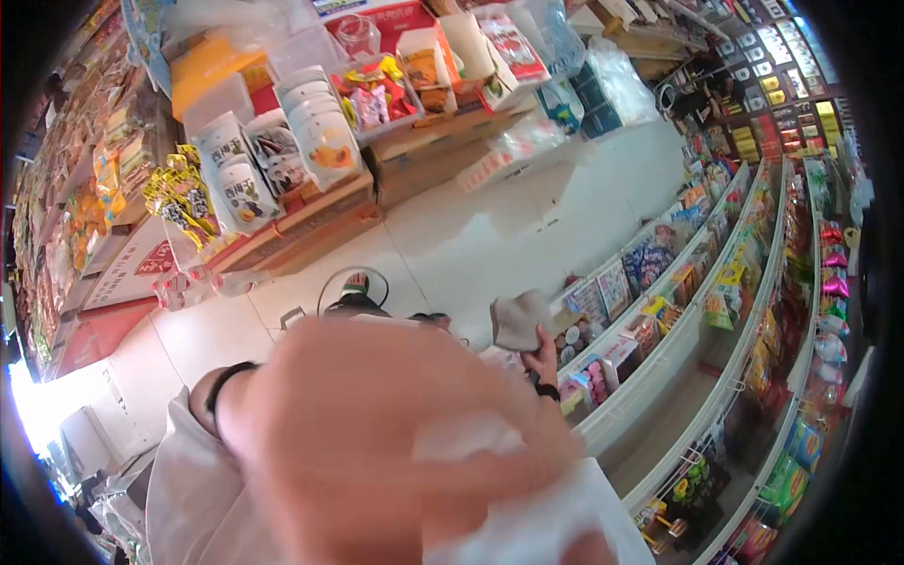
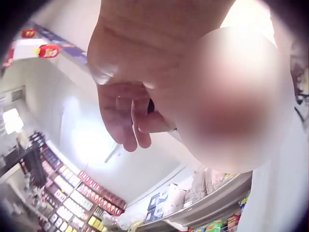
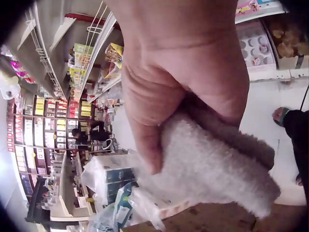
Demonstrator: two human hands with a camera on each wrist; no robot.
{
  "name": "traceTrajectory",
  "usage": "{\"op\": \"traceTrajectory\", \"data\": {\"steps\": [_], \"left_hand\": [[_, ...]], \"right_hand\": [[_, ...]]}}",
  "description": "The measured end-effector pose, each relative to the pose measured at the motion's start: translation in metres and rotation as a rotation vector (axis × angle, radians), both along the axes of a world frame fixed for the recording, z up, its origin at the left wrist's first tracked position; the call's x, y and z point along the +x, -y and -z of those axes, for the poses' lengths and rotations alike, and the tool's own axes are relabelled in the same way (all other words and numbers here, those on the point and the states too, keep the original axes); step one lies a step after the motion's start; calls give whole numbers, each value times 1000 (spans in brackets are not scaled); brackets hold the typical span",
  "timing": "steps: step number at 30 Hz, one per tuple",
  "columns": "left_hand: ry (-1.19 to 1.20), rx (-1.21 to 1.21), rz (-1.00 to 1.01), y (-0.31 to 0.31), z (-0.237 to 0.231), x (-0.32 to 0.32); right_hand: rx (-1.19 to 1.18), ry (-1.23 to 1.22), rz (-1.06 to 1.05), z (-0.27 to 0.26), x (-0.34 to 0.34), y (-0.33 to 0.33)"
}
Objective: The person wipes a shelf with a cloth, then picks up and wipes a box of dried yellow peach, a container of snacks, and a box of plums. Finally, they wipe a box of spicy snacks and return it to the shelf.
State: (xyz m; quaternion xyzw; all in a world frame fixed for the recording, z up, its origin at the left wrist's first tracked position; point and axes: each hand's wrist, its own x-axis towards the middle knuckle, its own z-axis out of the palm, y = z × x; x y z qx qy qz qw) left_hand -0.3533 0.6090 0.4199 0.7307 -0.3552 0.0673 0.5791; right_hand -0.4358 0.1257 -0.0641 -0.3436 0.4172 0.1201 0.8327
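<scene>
Close to the head camera, my left hand (image 1: 377, 424) is a large blur over the light shirt. In the left wrist view that hand (image 2: 130, 101) is raised beside a blurred round area, fingers loosely bent, with nothing visible in them; whether it touches anything is unclear. Lower and farther out, my right hand (image 1: 541, 361) grips a folded grey cloth (image 1: 520, 320) at arm's length, near the shelf edge. The right wrist view shows the fuzzy cloth (image 3: 212, 164) pinched between the thumb and fingers of the right hand (image 3: 183, 77), its loose end sticking out.
Tiered shelves (image 1: 650, 377) with packaged goods line the right side. Opposite stand cartons (image 1: 311, 212) with boxed snacks and cups. Between them is a tiled floor (image 1: 443, 235); a foot (image 1: 356, 282) shows there. A person (image 3: 89, 134) is in the background.
</scene>
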Motion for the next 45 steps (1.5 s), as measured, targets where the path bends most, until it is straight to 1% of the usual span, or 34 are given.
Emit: {"op": "traceTrajectory", "data": {"steps": [1, 2, 3, 4, 5, 6, 7, 8, 9, 10, 11, 12, 14, 15, 17, 18, 20, 21, 22, 24, 26, 28, 29, 30, 32, 34, 36, 37, 38, 40, 41, 43, 44, 45], "left_hand": [[-322, -73, 99, -6, 16, 12], [-201, -74, 160, -16, 46, 26], [-454, -195, 127, -19, 90, 33], [-705, -206, 149, -30, 157, 49], [-1066, -275, 115, -45, 219, 65], [-1313, -282, -177, -57, 271, 71], [-1355, -394, -423, -65, 327, 71], [-1379, -508, -678, -74, 365, 73], [-1380, -507, -686, -84, 378, 77], [-1107, -187, -833, -92, 387, 79], [-819, 132, -940, -100, 395, 77], [-831, 148, -934, -108, 383, 76], [-584, 369, -733, -118, 339, 84], [-590, 374, -722, -120, 341, 88], [-620, 877, -676, -125, 346, 98], [-618, 881, -667, -125, 351, 101], [-494, 864, -728, -128, 371, 112], [-446, 904, -661, -134, 387, 119], [-435, 908, -651, -137, 389, 124], [-379, 1010, -529, -138, 393, 133], [-352, 1026, -498, -128, 412, 139], [-337, 1048, -493, -121, 415, 133], [-424, 931, -488, -111, 413, 127], [-505, 811, -479, -105, 411, 125], [-466, 809, -542, -103, 428, 133], [-568, 833, -642, -100, 434, 136], [-573, 862, -703, -102, 440, 140], [-584, 886, -759, -102, 443, 140], [-587, 883, -767, -101, 446, 140], [-560, 824, -856, -99, 443, 139], [-560, 821, -871, -98, 442, 136], [-467, 877, -981, -85, 408, 119], [-468, 878, -998, -81, 397, 115], [-497, 899, -998, -76, 389, 111]], "right_hand": [[4, 4, -2, -5, 2, -11], [-195, -252, -128, -13, -5, -20], [-390, -513, -252, -21, -15, -32], [-379, -524, -246, -12, -31, -35], [-311, -495, -312, 6, -48, -32], [-249, -462, -381, 15, -59, -34], [-412, -476, -363, -6, -64, -57], [-413, -472, -369, -21, -67, -76], [-405, -360, -300, -36, -74, -96], [-393, -257, -227, -39, -90, -108], [-425, -33, -227, -19, -115, -108], [-417, -51, -222, 0, -127, -102], [-25, -343, 4, 21, -146, -91], [-24, -352, 14, 17, -152, -101], [-69, -226, 18, 2, -160, -125], [-68, -229, 28, 4, -168, -123], [-97, -351, -32, 20, -182, -117], [-90, -345, -17, 19, -181, -121], [-102, -353, 2, 14, -177, -127], [-109, -363, 30, 3, -167, -133], [-163, -329, 3, -2, -156, -132], [-125, -367, -35, 7, -144, -121], [-92, -404, -67, 16, -136, -118], [-82, -398, -79, 9, -122, -119], [-265, -459, -155, -18, -92, -120], [-280, -378, -180, -16, -75, -111], [-439, -267, -356, -16, -60, -99], [-560, -260, -394, -14, -53, -97], [-562, -256, -402, -13, -45, -93], [-751, -184, -606, -20, -28, -89], [-752, -174, -616, -23, -20, -89], [-681, -74, -612, -57, 5, -115], [-677, -63, -625, -55, 19, -122], [-597, -37, -659, -51, 31, -127]]}}
